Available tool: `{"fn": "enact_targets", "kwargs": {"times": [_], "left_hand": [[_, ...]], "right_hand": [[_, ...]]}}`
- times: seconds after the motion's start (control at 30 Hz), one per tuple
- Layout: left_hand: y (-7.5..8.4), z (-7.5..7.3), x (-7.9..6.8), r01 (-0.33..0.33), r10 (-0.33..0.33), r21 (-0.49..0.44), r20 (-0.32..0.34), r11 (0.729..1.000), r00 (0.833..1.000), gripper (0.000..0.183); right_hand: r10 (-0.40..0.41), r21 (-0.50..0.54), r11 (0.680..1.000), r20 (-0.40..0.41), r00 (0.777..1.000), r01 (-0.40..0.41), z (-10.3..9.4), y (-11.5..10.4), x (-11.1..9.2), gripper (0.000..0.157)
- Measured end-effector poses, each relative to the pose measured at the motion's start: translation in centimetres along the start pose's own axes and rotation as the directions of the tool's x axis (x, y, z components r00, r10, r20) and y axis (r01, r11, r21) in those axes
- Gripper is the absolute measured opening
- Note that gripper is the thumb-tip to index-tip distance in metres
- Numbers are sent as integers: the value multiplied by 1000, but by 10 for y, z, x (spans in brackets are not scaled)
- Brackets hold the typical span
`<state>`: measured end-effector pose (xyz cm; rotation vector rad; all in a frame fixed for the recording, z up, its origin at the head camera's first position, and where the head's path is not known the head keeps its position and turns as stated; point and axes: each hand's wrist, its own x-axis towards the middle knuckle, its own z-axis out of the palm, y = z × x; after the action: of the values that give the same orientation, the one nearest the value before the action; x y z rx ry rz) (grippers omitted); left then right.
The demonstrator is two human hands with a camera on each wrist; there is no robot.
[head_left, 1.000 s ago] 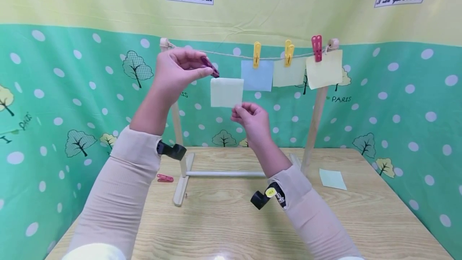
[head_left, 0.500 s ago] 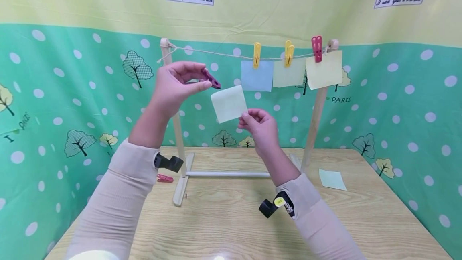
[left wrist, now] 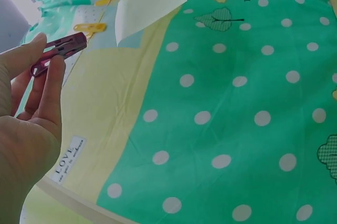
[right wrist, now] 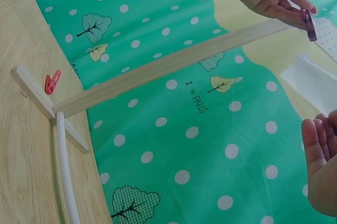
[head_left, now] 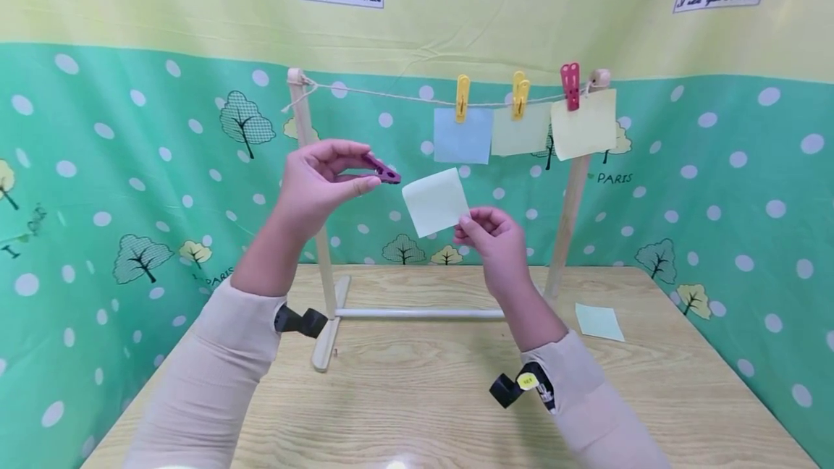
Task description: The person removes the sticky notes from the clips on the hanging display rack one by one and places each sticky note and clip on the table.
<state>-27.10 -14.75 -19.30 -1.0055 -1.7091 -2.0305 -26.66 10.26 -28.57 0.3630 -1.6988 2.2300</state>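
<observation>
My left hand (head_left: pixel 316 183) pinches a dark purple clothespin (head_left: pixel 386 171) between thumb and fingers, its nose pointing right. In the left wrist view the clothespin (left wrist: pixel 63 49) is held by its handle end. My right hand (head_left: pixel 496 248) pinches the lower right corner of a pale green square paper note (head_left: pixel 435 203), which is tilted. A small gap separates the clothespin from the note's upper left corner. Both are below a string (head_left: pixel 384 96), where two yellow clothespins (head_left: pixel 462 98) and a pink clothespin (head_left: pixel 570 87) hold a blue note (head_left: pixel 461 137), a pale green note (head_left: pixel 520 130) and a cream note (head_left: pixel 584 125).
The string spans two wooden posts (head_left: pixel 567 226), joined low down by a white bar (head_left: pixel 417 313). Another pale note (head_left: pixel 599 322) lies on the table (head_left: pixel 404 396) at right. A red clothespin (right wrist: pixel 52 82) lies beside the stand's left foot. A patterned curtain (head_left: pixel 736 237) hangs behind.
Both hands have come down away from the string, the right one also moving right. The note went from level to tilted and separated from the clothespin, still in the right hand.
</observation>
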Motion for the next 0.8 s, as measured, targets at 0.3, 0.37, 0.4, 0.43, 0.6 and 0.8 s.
{"fn": "enact_targets", "kwargs": {"times": [0.3, 0.37, 0.4, 0.43, 0.6, 0.8], "left_hand": [[-11, -7, -21, 66, -65, 79, -15, 995, 998, 31], [-13, -8, -26, 81, -79, 90, -19, 993, 997, 30], [-14, -8, -28, 89, -87, 88, -24, 992, 996, 31], [-16, -9, -30, 97, -95, 82, -29, 992, 995, 31], [-23, -13, -41, 113, -111, 56, -46, 992, 993, 33], [-31, -17, -53, 118, -116, 41, -58, 992, 992, 34]], "right_hand": [[-23, -31, 999, -3, 1000, 23, -20, 0, -12, 21], [-25, -38, 999, -11, 1000, 25, -24, 0, -15, 24], [-25, -44, 999, -14, 1000, 24, -26, 0, -16, 24], [-23, -47, 999, -18, 1000, 22, -28, 1, -17, 24], [-14, -54, 998, -42, 999, 12, -37, 3, -21, 20], [-14, -59, 998, -73, 997, 10, -46, 6, -25, 22]]}}
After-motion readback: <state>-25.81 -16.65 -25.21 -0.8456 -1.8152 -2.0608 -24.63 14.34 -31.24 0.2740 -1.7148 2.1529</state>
